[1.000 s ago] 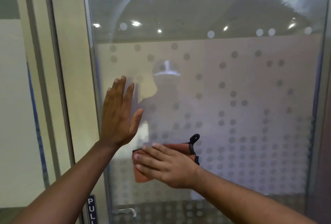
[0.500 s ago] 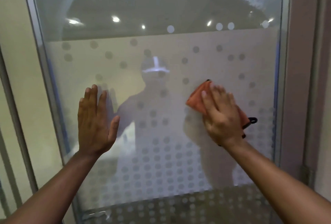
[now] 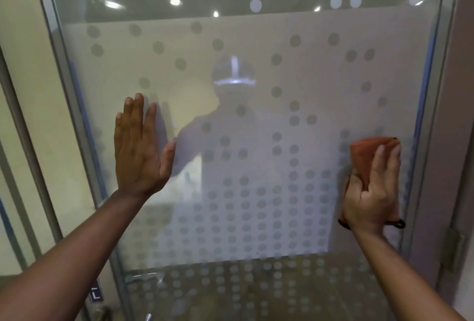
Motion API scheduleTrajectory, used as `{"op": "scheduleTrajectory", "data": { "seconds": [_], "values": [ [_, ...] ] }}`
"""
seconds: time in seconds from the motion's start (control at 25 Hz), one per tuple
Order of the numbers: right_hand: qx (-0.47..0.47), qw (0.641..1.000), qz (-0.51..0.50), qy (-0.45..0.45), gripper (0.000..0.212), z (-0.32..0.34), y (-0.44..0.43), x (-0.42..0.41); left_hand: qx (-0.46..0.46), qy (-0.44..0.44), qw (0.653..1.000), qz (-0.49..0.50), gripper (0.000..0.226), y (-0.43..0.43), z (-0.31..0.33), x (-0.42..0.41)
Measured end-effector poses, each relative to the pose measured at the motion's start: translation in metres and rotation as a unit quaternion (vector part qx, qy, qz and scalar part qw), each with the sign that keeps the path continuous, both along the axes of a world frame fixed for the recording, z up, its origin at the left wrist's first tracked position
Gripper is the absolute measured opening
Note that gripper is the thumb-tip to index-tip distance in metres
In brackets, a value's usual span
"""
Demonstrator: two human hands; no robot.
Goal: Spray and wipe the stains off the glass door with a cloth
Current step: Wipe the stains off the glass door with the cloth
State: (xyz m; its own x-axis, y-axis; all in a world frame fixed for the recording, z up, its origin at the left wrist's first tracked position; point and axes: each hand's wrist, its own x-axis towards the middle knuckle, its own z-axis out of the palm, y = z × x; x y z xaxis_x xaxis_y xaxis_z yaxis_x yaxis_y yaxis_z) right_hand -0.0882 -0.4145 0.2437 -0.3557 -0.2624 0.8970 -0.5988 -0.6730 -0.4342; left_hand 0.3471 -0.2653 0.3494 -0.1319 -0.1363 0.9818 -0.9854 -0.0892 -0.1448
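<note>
now | 1 glass door (image 3: 259, 46) | left hand (image 3: 139, 152) released | right hand (image 3: 372, 198) flat on 1 cloth (image 3: 365, 154)

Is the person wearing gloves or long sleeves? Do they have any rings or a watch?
No gloves: the left hand and the right hand are both bare. No sleeves show either. The left forearm and the right forearm are uncovered right down to the edge of the picture. No ring, watch or bracelet shows on the sides facing the camera.
</note>
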Motion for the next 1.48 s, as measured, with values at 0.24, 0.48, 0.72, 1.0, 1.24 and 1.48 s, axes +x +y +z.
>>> {"op": "scheduleTrajectory", "data": {
  "seconds": [0.24,0.48,0.72,1.0,1.24,1.48],
  "values": [
    [0.005,1.000,0.013,-0.001,0.064,-0.015,0.046,0.106,0.002,0.003,1.000,-0.009,0.076,-0.001,0.001,0.001],
    [0.032,0.998,0.048,0.032,0.073,-0.024,0.096,0.212,0.007,-0.002,1.000,-0.027,0.076,0.000,0.001,0.001],
    [0.015,0.988,0.082,0.130,0.078,-0.045,0.141,0.309,0.018,0.009,0.991,-0.132,0.083,0.006,0.004,0.005],
    [-0.078,0.896,0.160,0.406,0.069,-0.093,0.153,0.341,0.054,0.011,0.981,-0.187,0.089,0.015,0.005,0.011],
    [-0.145,0.816,0.133,0.543,0.057,-0.124,0.120,0.278,0.033,-0.018,0.996,-0.078,0.088,0.018,-0.018,0.008],
    [-0.103,0.842,0.014,0.530,0.066,-0.149,0.073,0.146,0.051,-0.034,0.997,-0.038,0.088,0.010,-0.062,-0.026]
  ]
}}
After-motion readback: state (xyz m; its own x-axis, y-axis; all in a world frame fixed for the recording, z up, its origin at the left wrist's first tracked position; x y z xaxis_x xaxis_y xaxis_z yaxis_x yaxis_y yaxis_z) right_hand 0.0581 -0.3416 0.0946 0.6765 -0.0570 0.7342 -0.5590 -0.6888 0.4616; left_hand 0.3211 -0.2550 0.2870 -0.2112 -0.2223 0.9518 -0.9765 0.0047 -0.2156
